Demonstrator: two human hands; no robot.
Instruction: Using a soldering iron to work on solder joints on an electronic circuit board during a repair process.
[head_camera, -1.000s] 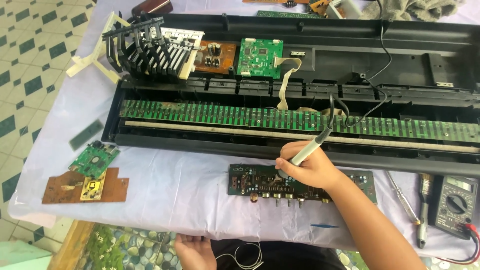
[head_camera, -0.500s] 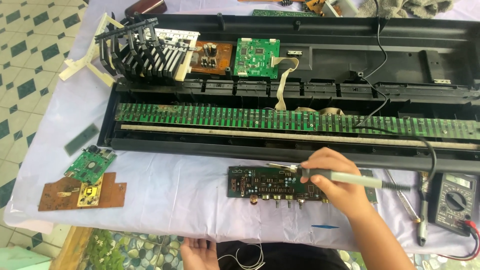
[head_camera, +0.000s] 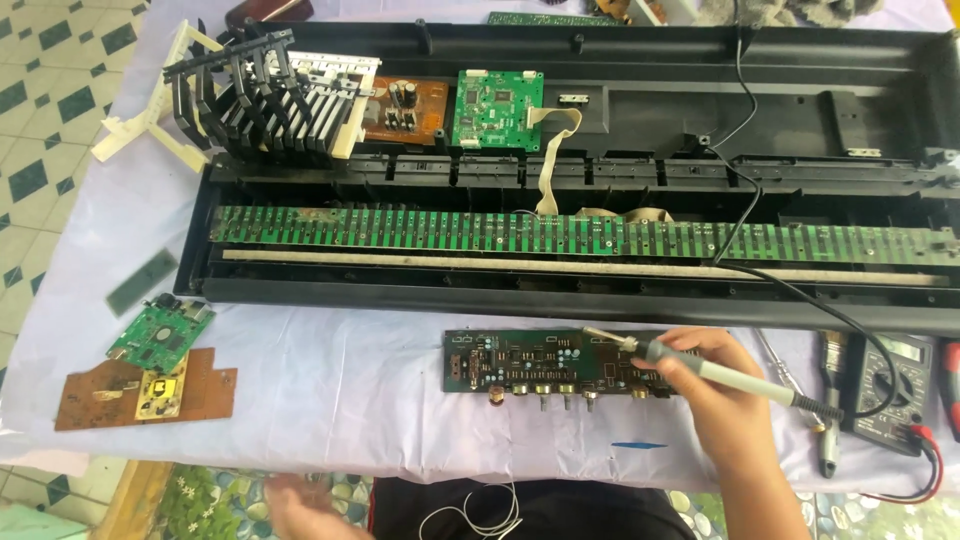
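My right hand (head_camera: 715, 385) grips a grey soldering iron (head_camera: 690, 363) laid almost flat, its metal tip over the right part of a dark circuit board (head_camera: 530, 362) that lies on the white cloth. The iron's black cable (head_camera: 760, 280) runs up over the opened keyboard case (head_camera: 560, 130). My left hand (head_camera: 300, 505) is low at the table's front edge, blurred, beside a loop of thin white wire (head_camera: 470, 518); whether it holds anything is unclear.
A long green key-contact board (head_camera: 400, 228) spans the case. A stack of removed black and white keys (head_camera: 265, 95) sits at upper left. Small green and brown boards (head_camera: 150, 365) lie at left. A multimeter (head_camera: 890, 385) and screwdrivers (head_camera: 830, 400) lie at right.
My right hand swung the soldering iron down from the long green board to the small dark board and laid it flatter. The view shifted slightly.
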